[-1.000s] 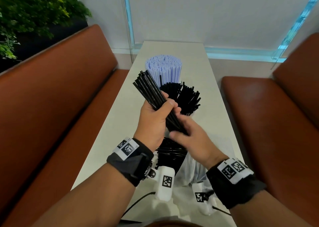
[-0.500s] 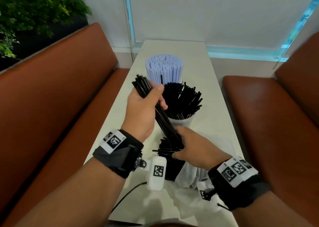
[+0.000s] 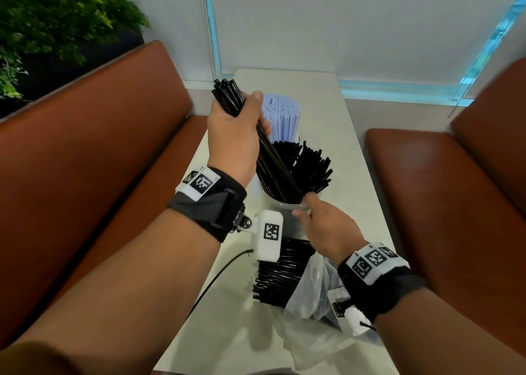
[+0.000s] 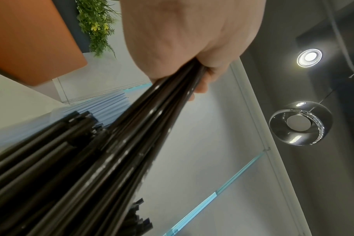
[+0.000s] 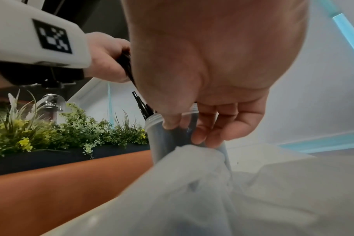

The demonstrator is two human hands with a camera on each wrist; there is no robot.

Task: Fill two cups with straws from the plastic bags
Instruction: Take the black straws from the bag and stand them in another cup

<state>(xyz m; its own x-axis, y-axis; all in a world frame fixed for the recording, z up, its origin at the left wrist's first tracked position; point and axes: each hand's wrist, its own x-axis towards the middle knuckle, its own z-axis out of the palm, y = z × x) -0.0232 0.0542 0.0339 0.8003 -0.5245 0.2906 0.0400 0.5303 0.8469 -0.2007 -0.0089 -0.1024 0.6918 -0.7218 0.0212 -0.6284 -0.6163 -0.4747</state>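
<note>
My left hand grips a bundle of black straws near its top. The bundle slants down and its lower ends are inside the clear cup, which holds many black straws. My right hand holds this cup just under its rim. In the right wrist view the thumb and fingers press on the cup wall. In the left wrist view my left hand is wrapped round the bundle. Behind stands a second cup packed with pale blue straws.
A clear plastic bag with more black straws lies on the narrow white table near me. Brown bench seats flank the table on both sides. A planter of greenery stands behind the left bench.
My left hand lifted the bundle forward and tipped its lower ends into the black-straw cup. My right hand let go of the bundle's lower end and took hold of the cup's rim.
</note>
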